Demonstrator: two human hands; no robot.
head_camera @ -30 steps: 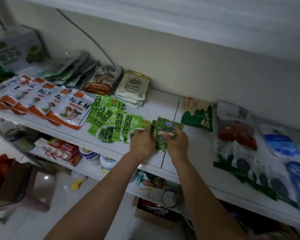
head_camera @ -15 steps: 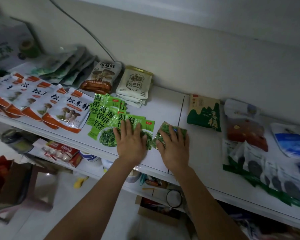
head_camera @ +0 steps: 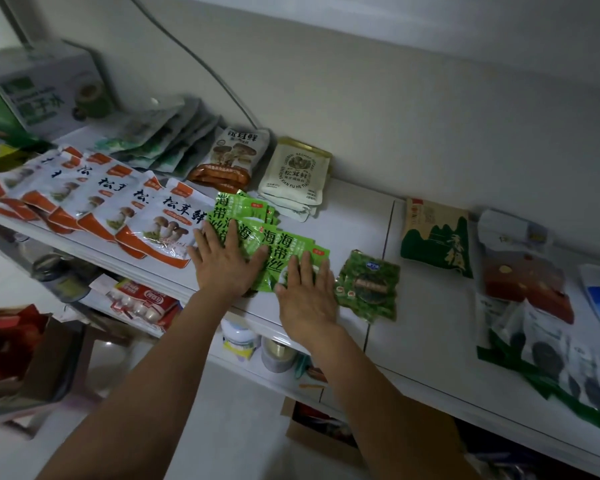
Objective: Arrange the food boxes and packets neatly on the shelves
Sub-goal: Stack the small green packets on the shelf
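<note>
Kelp pkts (head_camera: 281, 242), shelf (head_camera: 361, 216) front edge: L hand (head_camera: 222, 265), R hand (head_camera: 307, 296) pressing flat, fingers straight. Risk: slick pkts slide off if pushed.

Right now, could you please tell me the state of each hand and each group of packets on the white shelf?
bright green packets: lying overlapped in a fan.
left hand: open, flat on the bright green packets.
right hand: open, flat on the rightmost bright green packet.
dark green packet: lying flat, alone, not held.
orange-and-white packets: lying overlapped in a row.
cream packets: stacked near the wall.
</note>
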